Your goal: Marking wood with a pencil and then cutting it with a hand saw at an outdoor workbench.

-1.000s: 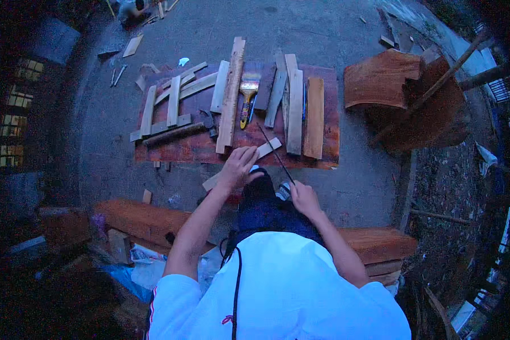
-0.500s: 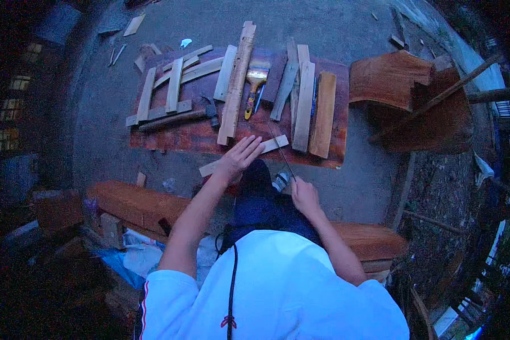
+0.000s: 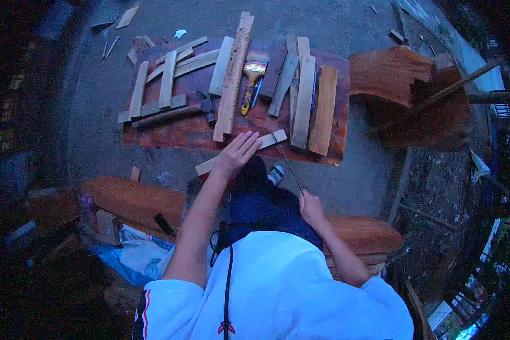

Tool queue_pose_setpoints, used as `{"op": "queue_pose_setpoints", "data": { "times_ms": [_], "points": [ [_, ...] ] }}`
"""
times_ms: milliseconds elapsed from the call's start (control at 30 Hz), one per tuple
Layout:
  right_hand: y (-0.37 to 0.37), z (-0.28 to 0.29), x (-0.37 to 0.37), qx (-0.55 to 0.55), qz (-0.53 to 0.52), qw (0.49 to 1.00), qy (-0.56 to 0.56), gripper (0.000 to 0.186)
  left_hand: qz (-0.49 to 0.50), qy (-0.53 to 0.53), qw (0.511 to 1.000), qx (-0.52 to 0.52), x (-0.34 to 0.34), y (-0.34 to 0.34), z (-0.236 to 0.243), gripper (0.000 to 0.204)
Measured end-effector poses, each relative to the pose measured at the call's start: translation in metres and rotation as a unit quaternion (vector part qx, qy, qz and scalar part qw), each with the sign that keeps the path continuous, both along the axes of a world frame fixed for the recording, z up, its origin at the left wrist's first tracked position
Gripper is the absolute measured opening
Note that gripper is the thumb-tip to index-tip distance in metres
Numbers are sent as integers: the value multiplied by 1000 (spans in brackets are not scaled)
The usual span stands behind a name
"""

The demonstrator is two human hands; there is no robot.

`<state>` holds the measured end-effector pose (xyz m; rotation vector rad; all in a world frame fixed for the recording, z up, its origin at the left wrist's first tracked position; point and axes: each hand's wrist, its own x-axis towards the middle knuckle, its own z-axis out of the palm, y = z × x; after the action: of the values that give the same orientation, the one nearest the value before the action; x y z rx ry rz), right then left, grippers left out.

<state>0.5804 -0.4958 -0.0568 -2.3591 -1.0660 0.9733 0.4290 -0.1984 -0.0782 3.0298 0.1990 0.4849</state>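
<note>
From the head view, my left hand (image 3: 238, 152) lies flat with fingers spread on a pale wood strip (image 3: 241, 152), pressing it down where it rests across the near edge of the reddish board (image 3: 192, 133) that serves as my surface; the strip runs slantwise, its lower end sticking out past my wrist over the concrete floor (image 3: 96, 102), its upper end just beyond my fingertips. My right hand (image 3: 310, 207) is closed around the near end of a thin dark rod (image 3: 288, 163), which slants away from it toward the strip's upper end; I cannot tell whether its tip touches the wood. Between my two hands, close to the rod, sits a small pale object (image 3: 276, 173), too blurred to name.

Beyond my left hand, a long plank (image 3: 234, 76) lies lengthwise on the surface; just right of it is a paintbrush (image 3: 251, 79) with a yellow handle; further right are several short slats (image 3: 303, 96) side by side. To the left of the plank, a hammer (image 3: 173, 113) lies beside a small frame of pale battens (image 3: 164, 79). Well off to the right of my right hand stands a reddish wooden chair piece (image 3: 391, 73). Under my forearms, close to my body, a reddish bench plank (image 3: 133, 198) runs across.
</note>
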Motion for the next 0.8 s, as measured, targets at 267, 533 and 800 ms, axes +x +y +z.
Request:
{"op": "queue_pose_setpoints", "data": {
  "times_ms": [267,533,800],
  "points": [
    [6,13,3,-43,5,999,18,27,39,45,998,7,-1,1,0,56],
    [45,20,16,-28,6,999,26,27,-7,8,1000,-16,5,6,2,54],
    [45,23,10,-32,27,999,25,23,4,12,999,-34,3,5,1,53]
  ]
}}
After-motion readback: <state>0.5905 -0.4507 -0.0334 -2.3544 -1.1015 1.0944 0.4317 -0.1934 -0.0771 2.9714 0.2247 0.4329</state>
